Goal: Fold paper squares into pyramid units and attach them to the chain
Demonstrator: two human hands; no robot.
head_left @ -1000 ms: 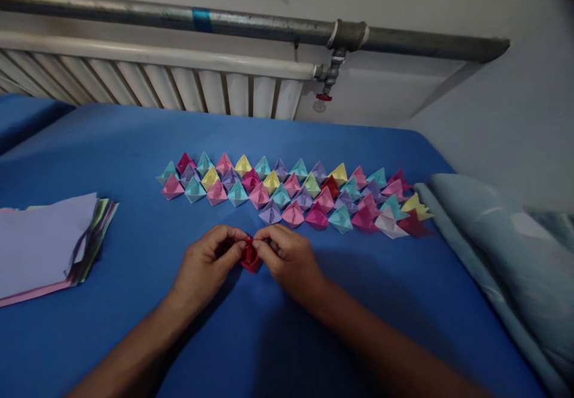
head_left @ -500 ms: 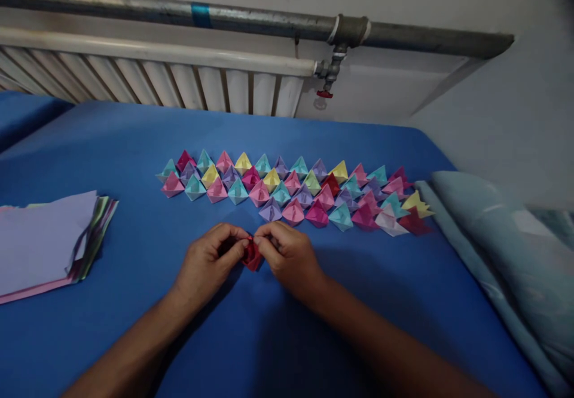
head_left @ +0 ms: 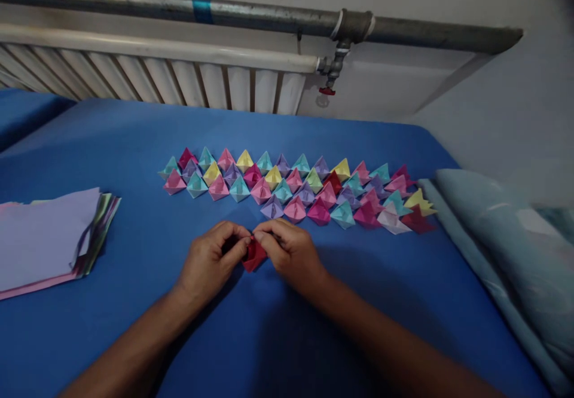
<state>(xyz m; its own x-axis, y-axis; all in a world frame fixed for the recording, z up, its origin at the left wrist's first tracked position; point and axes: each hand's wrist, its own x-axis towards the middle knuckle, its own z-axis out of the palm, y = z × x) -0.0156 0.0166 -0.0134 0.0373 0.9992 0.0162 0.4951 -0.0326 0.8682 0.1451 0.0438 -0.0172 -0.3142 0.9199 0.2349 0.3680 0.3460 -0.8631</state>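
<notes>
Both grips clamped on red folded paper (head_left: pixel 254 254), left hand (head_left: pixel 210 263), right hand (head_left: pixel 291 253), rows of paper boats (head_left: pixel 296 189) just beyond, paper stack (head_left: pixel 45 236) far left

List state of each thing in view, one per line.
left hand: pinching the red paper piece
right hand: pinching the red paper piece
red paper piece: partly folded, held between both hands on the blue cloth
folded paper shapes: finished, laid in rows
paper stack: flat, unfolded, fanned at its edge

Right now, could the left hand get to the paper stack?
Probably yes: the paper stack lies on the left hand's own side, with bare blue cloth between, though both hands hold the red paper.
</notes>
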